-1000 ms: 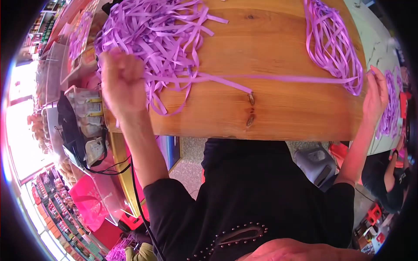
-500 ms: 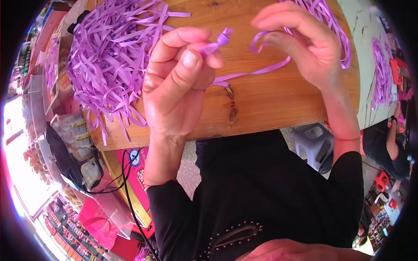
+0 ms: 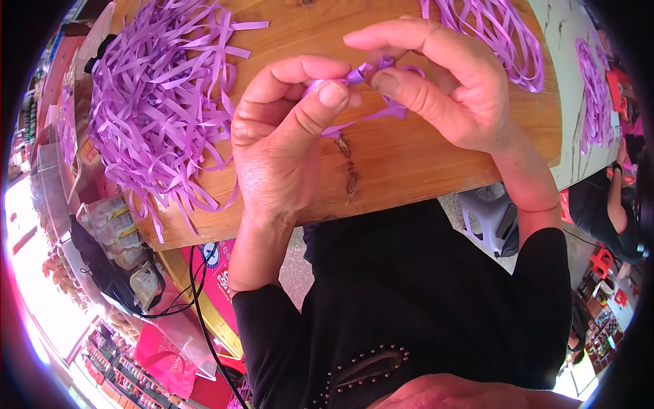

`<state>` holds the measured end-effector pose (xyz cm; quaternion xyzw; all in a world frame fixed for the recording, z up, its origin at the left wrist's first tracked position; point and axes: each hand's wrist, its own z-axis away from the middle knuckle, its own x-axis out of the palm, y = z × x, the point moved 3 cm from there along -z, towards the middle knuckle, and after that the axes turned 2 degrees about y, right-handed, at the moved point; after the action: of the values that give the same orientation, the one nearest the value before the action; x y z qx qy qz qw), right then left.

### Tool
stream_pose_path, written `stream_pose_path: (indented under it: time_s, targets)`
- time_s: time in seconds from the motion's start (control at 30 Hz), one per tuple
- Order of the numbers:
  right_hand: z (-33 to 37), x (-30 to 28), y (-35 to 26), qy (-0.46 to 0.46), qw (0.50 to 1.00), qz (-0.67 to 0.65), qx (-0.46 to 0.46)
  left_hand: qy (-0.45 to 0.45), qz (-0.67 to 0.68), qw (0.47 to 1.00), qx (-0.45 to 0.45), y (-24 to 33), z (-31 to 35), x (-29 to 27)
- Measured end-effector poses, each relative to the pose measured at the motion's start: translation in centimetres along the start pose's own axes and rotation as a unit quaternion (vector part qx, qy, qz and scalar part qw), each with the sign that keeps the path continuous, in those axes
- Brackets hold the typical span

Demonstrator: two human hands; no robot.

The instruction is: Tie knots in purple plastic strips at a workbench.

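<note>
A wooden desk (image 3: 422,160) lies under both hands. Left of the hands, a big tangled pile of purple ribbons (image 3: 160,109) covers that end, some strands trailing over the near edge. Beyond the right hand lies a smaller looped purple bundle (image 3: 507,44). The left hand (image 3: 283,133) pinches a purple ribbon (image 3: 368,123) between thumb and fingers. The right hand (image 3: 460,92) faces it, forefinger raised well away from the thumb; the ribbon runs in behind that thumb, so I can't tell how firmly it is gripped. The ribbon's slack hangs below, between the hands. Smallest is a knot (image 3: 358,73) in it, just beyond the left fingertips.
</note>
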<state>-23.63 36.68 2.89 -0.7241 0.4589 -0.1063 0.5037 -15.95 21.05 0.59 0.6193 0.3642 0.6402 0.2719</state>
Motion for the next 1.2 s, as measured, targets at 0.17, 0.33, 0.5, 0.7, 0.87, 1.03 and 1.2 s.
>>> stream_pose_path:
  time_s: [0.17,0.33,0.5,0.7,0.87,1.03,1.2]
  targets:
    - [-0.1,-0.5,-0.6,0.010,0.996,0.063,-0.055,-0.032,0.070,0.997,-0.005,-0.5,-0.5,0.5]
    - [-0.2,-0.5,-0.5,0.021,0.995,0.063,-0.070,-0.008,0.024,1.000,0.005,-1.0,-0.7,0.4]
    - [0.4,-0.7,0.2,0.017,0.999,0.010,-0.047,-0.024,-0.016,1.000,0.006,-0.7,-1.0,0.8]
    - [-0.8,-2.2,-3.0,-0.042,0.988,0.144,-0.028,0.066,-0.185,0.980,0.041,-1.0,-0.2,0.8]
    - [-0.4,-2.2,-2.5,-0.026,0.994,0.105,-0.008,0.014,-0.034,0.999,0.013,-1.6,-0.3,0.8]
    - [-0.3,-1.7,-1.7,-0.029,0.994,0.100,-0.046,0.044,-0.025,0.998,-0.033,-1.6,-0.1,1.6]
    - [-0.5,-1.3,-1.0,-0.024,0.995,0.085,-0.053,0.060,-0.053,0.996,-0.026,-1.7,-0.2,1.4]
